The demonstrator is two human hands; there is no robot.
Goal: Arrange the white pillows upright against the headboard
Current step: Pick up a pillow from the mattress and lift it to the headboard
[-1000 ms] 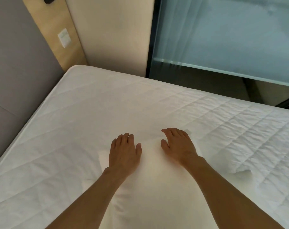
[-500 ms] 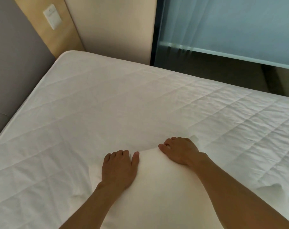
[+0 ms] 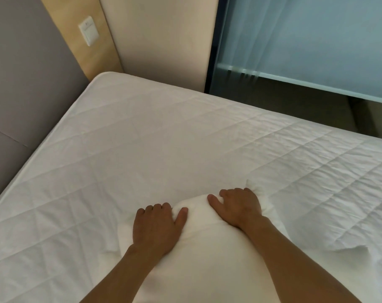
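A white pillow [image 3: 207, 254] lies on the quilted white mattress [image 3: 163, 145] at the near edge, between my forearms. My left hand [image 3: 156, 230] grips its far edge on the left, fingers curled over the rim and thumb pressed into the top. My right hand [image 3: 238, 206] grips the same edge on the right, fingers hooked over it. The far end of the pillow bulges up between my hands. The grey padded headboard [image 3: 21, 84] runs along the left side, well away from the pillow. The pillow's near part is hidden under my arms.
A wooden panel with a white wall switch [image 3: 88, 30] stands beyond the headboard. A beige wall [image 3: 163, 36] and a glass partition with sheer curtain [image 3: 305, 40] lie past the bed's far edge. A wrinkled fold of bedding [image 3: 351, 248] sits at the right.
Both hands went from lying flat on the pillow to curling over its far edge and gripping it. The pillow's far end has bunched and risen. The view shifted.
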